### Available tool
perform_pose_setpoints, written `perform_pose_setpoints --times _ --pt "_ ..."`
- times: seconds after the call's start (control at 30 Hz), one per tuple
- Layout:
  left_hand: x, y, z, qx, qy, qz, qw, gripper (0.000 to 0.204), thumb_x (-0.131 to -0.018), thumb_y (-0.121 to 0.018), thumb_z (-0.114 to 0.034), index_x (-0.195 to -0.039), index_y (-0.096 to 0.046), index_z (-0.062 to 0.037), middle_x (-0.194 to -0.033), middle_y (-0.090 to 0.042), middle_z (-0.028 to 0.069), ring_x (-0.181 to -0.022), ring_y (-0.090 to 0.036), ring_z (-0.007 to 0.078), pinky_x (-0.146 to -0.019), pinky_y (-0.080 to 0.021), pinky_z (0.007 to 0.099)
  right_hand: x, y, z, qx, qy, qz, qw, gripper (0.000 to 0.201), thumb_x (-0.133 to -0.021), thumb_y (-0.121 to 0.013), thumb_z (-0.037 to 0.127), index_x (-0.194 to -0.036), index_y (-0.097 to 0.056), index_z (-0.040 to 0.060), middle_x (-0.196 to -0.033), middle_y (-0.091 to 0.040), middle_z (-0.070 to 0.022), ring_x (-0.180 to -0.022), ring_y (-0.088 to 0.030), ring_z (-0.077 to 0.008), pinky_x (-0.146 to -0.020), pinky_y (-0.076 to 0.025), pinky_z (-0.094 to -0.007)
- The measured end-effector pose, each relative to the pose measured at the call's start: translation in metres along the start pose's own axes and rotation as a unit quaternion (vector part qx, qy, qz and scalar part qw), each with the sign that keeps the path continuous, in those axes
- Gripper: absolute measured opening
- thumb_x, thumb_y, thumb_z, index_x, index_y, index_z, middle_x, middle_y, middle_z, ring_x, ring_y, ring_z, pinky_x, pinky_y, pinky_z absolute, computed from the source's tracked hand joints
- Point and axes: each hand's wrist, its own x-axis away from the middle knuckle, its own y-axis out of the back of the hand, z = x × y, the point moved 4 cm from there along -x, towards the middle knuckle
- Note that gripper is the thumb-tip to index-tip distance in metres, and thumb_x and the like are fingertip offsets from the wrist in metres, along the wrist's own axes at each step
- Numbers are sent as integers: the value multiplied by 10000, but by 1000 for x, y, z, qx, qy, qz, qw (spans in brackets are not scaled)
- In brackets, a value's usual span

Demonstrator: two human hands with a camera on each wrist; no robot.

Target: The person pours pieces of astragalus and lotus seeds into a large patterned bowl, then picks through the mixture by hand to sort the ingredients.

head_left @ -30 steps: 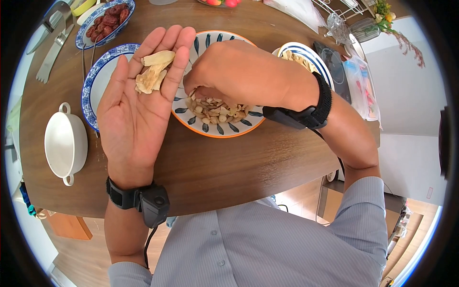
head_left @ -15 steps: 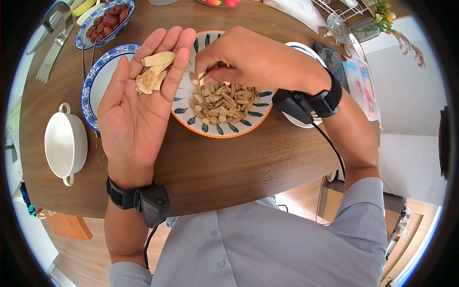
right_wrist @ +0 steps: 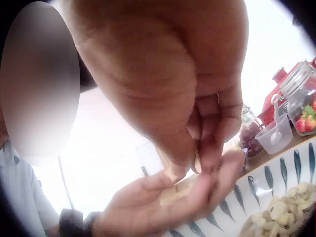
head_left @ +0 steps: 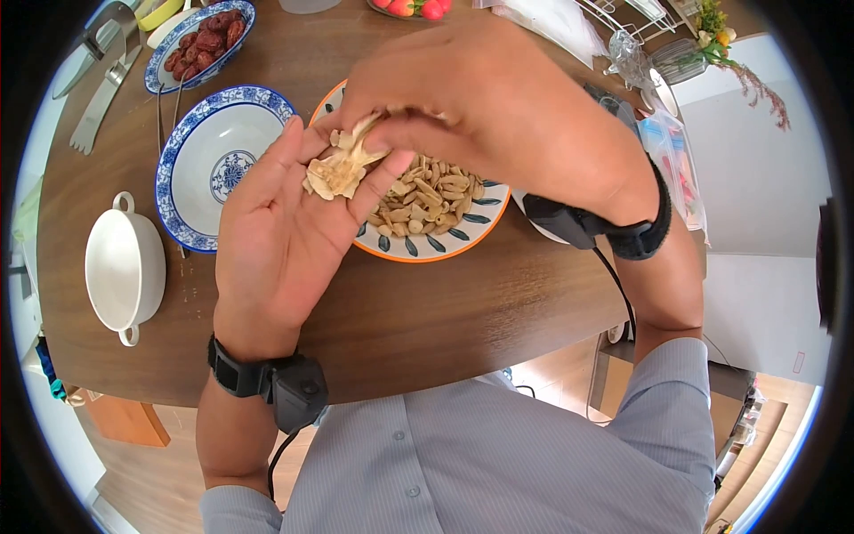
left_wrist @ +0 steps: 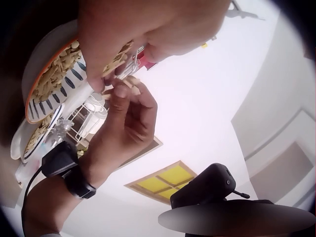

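Note:
My left hand (head_left: 276, 231) is palm up, its fingers extended, carrying a few thin, pale dried slices (head_left: 336, 176). Right above that palm, my right hand (head_left: 498, 107) pinches pale dried pieces between thumb and fingers; the left wrist view shows these pieces (left_wrist: 132, 85) at its fingertips. In the right wrist view both hands meet, fingertips at the palm. Behind and to the right of my left hand lies an orange-rimmed plate (head_left: 485, 221) with dark leaf marks, holding a heap of small tan dried slices (head_left: 427, 200). My right hand hides its far side.
To the left sit a blue-patterned bowl (head_left: 197, 151) and a white two-handled bowl (head_left: 124, 267). Behind them are a dish of red dates (head_left: 209, 43) and metal tongs (head_left: 108, 89). A clear cup (right_wrist: 274, 138) and a strawberry jar (right_wrist: 303, 98) stand at the back.
My right hand has lifted from the heap on the plate and come over my left palm with pinched pieces. My left hand has shifted right and slightly toward me, overlapping the plate.

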Motion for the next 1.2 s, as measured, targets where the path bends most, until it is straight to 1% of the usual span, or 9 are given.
perform_pose_setpoints --times 0.17,0.37,0.6,0.73,0.83,0.9,1.03,1.1,1.2 --pt "1 -2 -2 25 3 32 999 494 -1146 -317 -243 -1437 -375 152 -1449 -518 236 -1393 -497 326 -1263 -323 536 -10 9 11 -66 -39 5 997 132 -909 -713 78 -1030 -697 27 -881 -712 -164 -852 -713 -349 -742 -552 -398" --pt "0 -10 0 -57 -1 -24 998 485 -1146 -313 -231 -1411 -390 168 -1413 -541 257 -1388 -500 360 -1271 -316 535 -6 7 -10 -131 -58 -21 989 142 -913 -711 37 -1053 -695 29 -956 -729 -132 -832 -717 -330 -725 -568 -351" --pt "-1 -11 2 36 15 23 999 512 -1148 -297 -238 -1493 -312 140 -1466 -496 274 -1431 -450 397 -1274 -313 517 -15 22 18 -117 -91 -6 989 169 -901 -716 -2 -1065 -695 32 -969 -736 -100 -799 -722 -269 -691 -566 -317" --pt "0 -9 0 -38 20 5 999 516 -1149 -298 -245 -1513 -296 120 -1492 -492 239 -1448 -444 345 -1274 -311 519 -3 5 -8 -148 -54 -41 987 156 -901 -721 -3 -1055 -712 26 -957 -743 -102 -796 -722 -261 -691 -565 -313" --pt "0 -12 2 -4 8 -18 1000 525 -1149 -294 -251 -1517 -296 124 -1508 -477 250 -1448 -436 369 -1272 -316 511 3 4 -6 -140 -85 -116 980 165 -894 -718 84 -1050 -698 33 -814 -694 -156 -882 -711 -328 -767 -546 -410" --pt "0 -10 1 -22 6 -24 999 535 -1150 -291 -254 -1520 -287 133 -1515 -462 268 -1445 -434 393 -1274 -314 504 2 -1 -2 -164 -86 -103 977 158 -922 -703 -36 -1072 -722 9 -955 -757 -87 -851 -740 -183 -763 -582 -300" --pt "-3 -10 0 24 23 13 999 560 -1149 -282 -247 -1533 -244 160 -1577 -361 312 -1485 -354 448 -1283 -297 494 4 10 3 -71 -41 -79 994 145 -936 -683 -56 -1071 -718 -14 -986 -756 -76 -873 -738 -157 -784 -585 -296" --pt "-4 -15 0 11 13 -12 1000 565 -1148 -277 -243 -1537 -231 164 -1604 -308 318 -1512 -301 442 -1286 -290 490 11 20 -4 -112 -115 -149 976 152 -936 -680 -64 -1072 -726 -14 -978 -755 -65 -854 -727 -149 -774 -580 -283" --pt "-3 -19 0 4 1 -37 999 559 -1145 -275 -220 -1543 -215 168 -1640 -219 331 -1551 -209 432 -1293 -273 485 31 27 -12 -87 -186 -92 974 133 -934 -704 -31 -1059 -741 -1 -935 -751 -56 -814 -699 -124 -749 -567 -266"
